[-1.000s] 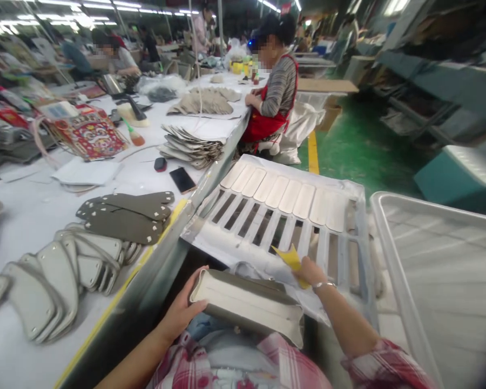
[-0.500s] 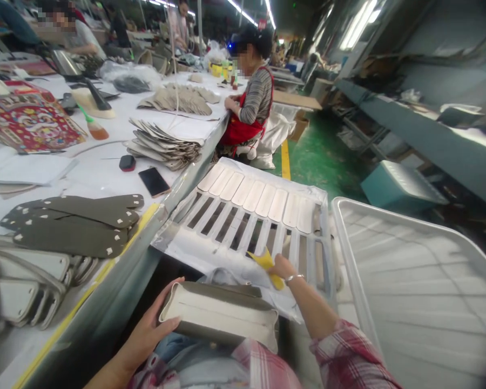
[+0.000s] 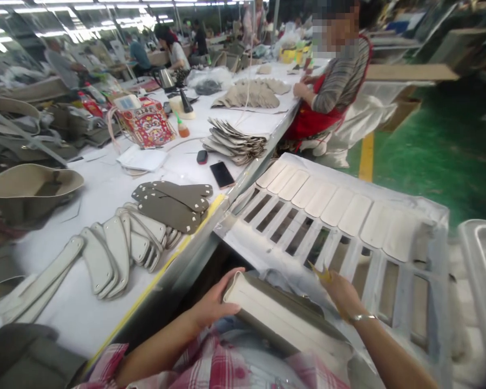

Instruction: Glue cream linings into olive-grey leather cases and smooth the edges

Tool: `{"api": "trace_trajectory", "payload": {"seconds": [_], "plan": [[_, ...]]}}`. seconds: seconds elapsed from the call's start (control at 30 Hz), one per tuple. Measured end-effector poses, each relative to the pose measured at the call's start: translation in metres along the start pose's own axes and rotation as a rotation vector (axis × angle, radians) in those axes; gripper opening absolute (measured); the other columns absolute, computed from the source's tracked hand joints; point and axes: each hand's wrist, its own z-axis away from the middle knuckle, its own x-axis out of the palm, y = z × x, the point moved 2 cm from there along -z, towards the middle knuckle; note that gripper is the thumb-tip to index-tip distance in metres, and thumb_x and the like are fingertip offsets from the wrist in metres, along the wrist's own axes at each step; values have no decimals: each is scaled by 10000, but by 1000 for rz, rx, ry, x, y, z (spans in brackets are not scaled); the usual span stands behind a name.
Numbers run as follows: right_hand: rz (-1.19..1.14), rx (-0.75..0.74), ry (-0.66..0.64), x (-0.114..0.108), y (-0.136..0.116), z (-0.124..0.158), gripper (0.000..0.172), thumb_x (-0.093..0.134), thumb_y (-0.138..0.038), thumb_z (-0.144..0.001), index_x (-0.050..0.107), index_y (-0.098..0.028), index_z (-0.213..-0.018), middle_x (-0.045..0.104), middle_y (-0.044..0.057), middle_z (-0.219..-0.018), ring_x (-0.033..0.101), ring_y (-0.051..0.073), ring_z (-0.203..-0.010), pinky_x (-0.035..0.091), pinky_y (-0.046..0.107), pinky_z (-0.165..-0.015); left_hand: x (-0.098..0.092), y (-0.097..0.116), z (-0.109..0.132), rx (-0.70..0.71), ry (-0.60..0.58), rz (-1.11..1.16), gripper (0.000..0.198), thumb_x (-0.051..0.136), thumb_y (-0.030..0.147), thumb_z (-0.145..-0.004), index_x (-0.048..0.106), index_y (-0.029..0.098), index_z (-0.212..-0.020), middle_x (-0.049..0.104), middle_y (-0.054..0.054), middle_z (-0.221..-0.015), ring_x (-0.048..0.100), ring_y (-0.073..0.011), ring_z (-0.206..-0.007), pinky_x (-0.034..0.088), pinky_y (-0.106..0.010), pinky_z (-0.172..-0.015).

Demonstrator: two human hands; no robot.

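My left hand is closed on the near end of a dark olive, box-shaped bag piece with a cream face, which lies tilted across my lap. Fingers go over its top edge and the thumb presses the cream side. In my right hand, a crumpled yellow piece of cloth or paper is pinched; most of it is hidden by the fingers. That hand hovers over the front part of a white slatted rack, beyond the bag piece. Cream rounded strips lie in a row along the rack's far side.
On the white table at left are dark olive straps, pale grey strap parts, a phone and stacked pieces. A person in a red apron sits farther up. A white bin stands at right.
My view has swung left, so the table and rack appear farther right. My right hand still holds the yellow piece, now showing less of it. The bag piece slants more in view.
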Motion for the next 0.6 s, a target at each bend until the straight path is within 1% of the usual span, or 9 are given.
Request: {"api": "trace_trajectory", "payload": {"seconds": [0.07, 0.13, 0.2, 0.27, 0.3, 0.37, 0.47, 0.53, 0.6], "plan": [[-110, 24, -25, -6, -5, 7, 173, 454, -316, -798, 520, -157, -805, 623, 143, -742, 625, 282, -740, 476, 424, -696, -1, -3, -5, -15, -10, 119, 779, 682, 519, -670, 419, 167, -1314, 502, -108, -1255, 431, -309, -1169, 307, -391, -1010], [-269, 16, -48, -22, -18, 13, 278, 412, -400, -836, 515, -153, -910, 635, 158, -822, 635, 248, -722, 501, 367, -655, -1, -9, -12, -44, 29, 289, 679, 498, 630, -770, 507, 140, -1241, 540, -123, -1212, 475, -296, -1125, 336, -388, -983], [-430, -32, -67, -43, -41, 18, 402, 422, -495, -832, 492, -158, -1040, 627, 153, -931, 628, 212, -728, 508, 314, -638, 0, -16, -21, -96, 83, 401, 667, 316, 651, -841, 579, 122, -1150, 583, -127, -1148, 527, -276, -1053, 367, -385, -945], [-521, -95, -105, -62, -72, 26, 549, 439, -574, -808, 444, -166, -1174, 613, 123, -959, 591, 172, -671, 499, 288, -597, 1, -23, -27, -156, 127, 381, 685, 262, 657, -852, 617, 117, -1078, 624, -118, -1065, 561, -260, -980, 388, -378, -914], [-530, -134, -163, -68, -91, 32, 608, 416, -609, -808, 430, -164, -1222, 609, 109, -937, 567, 162, -643, 486, 283, -565, 1, -26, -29, -178, 149, 334, 694, 252, 666, -848, 627, 120, -1054, 639, -109, -1029, 568, -254, -958, 393, -372, -907], [-438, -261, -333, -71, -129, 45, 661, 336, -655, -822, 473, -162, -1240, 609, 94, -907, 555, 166, -659, 475, 286, -568, -1, -29, -29, -204, 184, 231, 712, 216, 678, -845, 638, 137, -1033, 655, -88, -988, 569, -245, -947, 391, -362, -912], [-135, -438, -540, -58, -181, 63, 657, 222, -643, -863, 577, -178, -1162, 640, 85, -885, 578, 191, -745, 472, 314, -678, -4, -29, -26, -194, 194, 152, 718, 168, 666, -857, 641, 156, -1037, 662, -64, -978, 568, -233, -950, 380, -354, -930], [93, -535, -564, -42, -206, 69, 655, 154, -597, -896, 635, -174, -1030, 654, 88, -834, 586, 193, -728, 454, 318, -687, -5, -28, -23, -170, 180, 141, 725, 150, 656, -864, 638, 155, -1052, 661, -60, -985, 570, -230, -948, 374, -356, -939], [356, -688, -531, -24, -223, 69, 639, 144, -561, -913, 648, -171, -871, 656, 95, -780, 588, 199, -698, 431, 317, -655, -5, -28, -22, -164, 196, 143, 726, 145, 654, -867, 633, 158, -1071, 657, -58, -1011, 564, -232, -975, 368, -353, -950]]}}
